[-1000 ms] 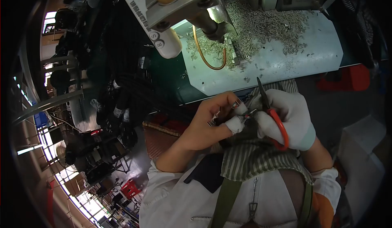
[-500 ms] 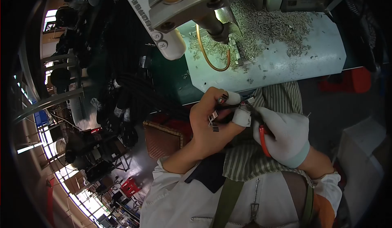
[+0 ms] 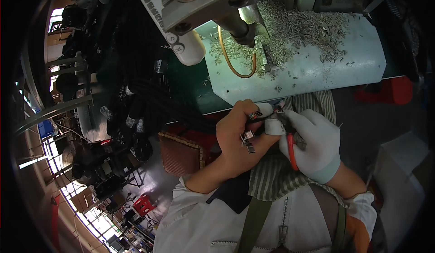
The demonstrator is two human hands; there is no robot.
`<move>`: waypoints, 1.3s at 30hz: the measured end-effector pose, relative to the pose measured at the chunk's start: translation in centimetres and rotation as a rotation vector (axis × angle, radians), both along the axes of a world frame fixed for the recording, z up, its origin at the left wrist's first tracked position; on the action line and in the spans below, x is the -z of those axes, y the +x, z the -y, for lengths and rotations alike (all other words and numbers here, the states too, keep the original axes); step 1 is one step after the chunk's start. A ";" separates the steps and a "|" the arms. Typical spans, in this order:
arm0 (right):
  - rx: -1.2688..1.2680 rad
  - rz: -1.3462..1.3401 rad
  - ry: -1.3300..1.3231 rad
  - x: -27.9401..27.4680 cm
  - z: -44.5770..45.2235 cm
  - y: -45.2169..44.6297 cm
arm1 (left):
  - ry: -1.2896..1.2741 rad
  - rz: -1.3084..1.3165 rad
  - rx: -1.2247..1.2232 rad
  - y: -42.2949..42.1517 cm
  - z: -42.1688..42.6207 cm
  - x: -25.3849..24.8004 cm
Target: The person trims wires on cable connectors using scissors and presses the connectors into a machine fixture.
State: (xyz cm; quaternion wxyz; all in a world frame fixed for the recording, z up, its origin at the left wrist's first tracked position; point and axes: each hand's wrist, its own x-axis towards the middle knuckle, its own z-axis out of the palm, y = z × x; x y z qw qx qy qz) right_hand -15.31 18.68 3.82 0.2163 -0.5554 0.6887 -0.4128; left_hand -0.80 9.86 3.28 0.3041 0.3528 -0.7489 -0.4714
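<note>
My left hand (image 3: pixel 235 146) is closed, with white covers on its thumb and index finger. Several small metal connectors (image 3: pixel 248 137) on dark wire ends stick out between its fingers. Between the covered thumb and fingertip it pinches one more metal connector (image 3: pixel 279 108). My right hand (image 3: pixel 321 142), in a white glove, is wrapped round red-handled pliers (image 3: pixel 291 153). The pliers' jaws are close to the pinched connector and mostly hidden by the fingers. Both hands meet over my lap, just in front of the bench edge.
Above the hands stands a press head (image 3: pixel 208 8) with a curved copper-coloured tube (image 3: pixel 222 53). Small metal scraps (image 3: pixel 294 31) cover much of the pale metal plate (image 3: pixel 353 72). Bundles of black cables (image 3: pixel 154 94) lie to the left. A brown padded seat (image 3: pixel 181 153) is below them.
My left hand has shifted slightly right and turned a little, bringing its connectors along. The gloved right hand has drawn in closer, its fingertips now nearer the pinched connector.
</note>
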 end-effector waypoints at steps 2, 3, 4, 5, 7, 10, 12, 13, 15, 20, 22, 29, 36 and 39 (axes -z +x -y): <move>0.041 -0.140 0.037 0.1 0.3 0.1 | -0.054 0.019 0.033 0.1 0.0 0.7; 0.042 -0.141 0.040 0.2 0.3 0.1 | -0.111 0.040 0.061 0.1 0.0 0.9; 0.017 -0.153 0.046 0.3 0.3 0.1 | -0.109 0.040 0.061 0.0 0.1 1.0; -0.009 -0.166 0.050 0.5 0.4 0.1 | -0.031 0.020 0.035 -0.2 0.1 1.0; -0.023 0.036 0.067 1.0 0.3 0.2 | 0.049 0.001 0.006 -0.2 0.6 1.1; -0.101 0.355 0.162 0.6 0.6 -0.3 | 0.600 -0.096 0.037 0.5 1.9 1.3; -0.166 0.477 0.244 0.5 0.9 -0.4 | 0.741 -0.060 0.068 1.1 2.5 1.7; -0.140 0.513 0.278 0.7 1.1 -0.3 | 0.743 -0.060 0.067 1.3 2.9 1.8; -0.113 0.546 0.309 1.0 1.5 -0.5 | 0.791 -0.168 -0.046 1.4 3.8 1.9; 0.066 0.631 0.378 0.3 4.8 -3.2 | 0.809 -0.154 0.007 0.2 8.0 1.3; 0.069 0.727 0.421 -0.2 6.7 -4.1 | 0.767 -0.155 0.060 -0.9 9.1 1.5; -0.111 0.673 0.287 1.4 10.6 -5.8 | 0.562 -0.001 0.006 -3.3 10.5 0.8; -0.148 0.766 0.366 1.1 11.0 -6.2 | 0.466 0.241 0.055 -2.7 12.0 1.1; -0.160 0.792 0.379 1.0 11.1 -6.3 | 0.458 0.220 0.037 -2.8 11.6 0.9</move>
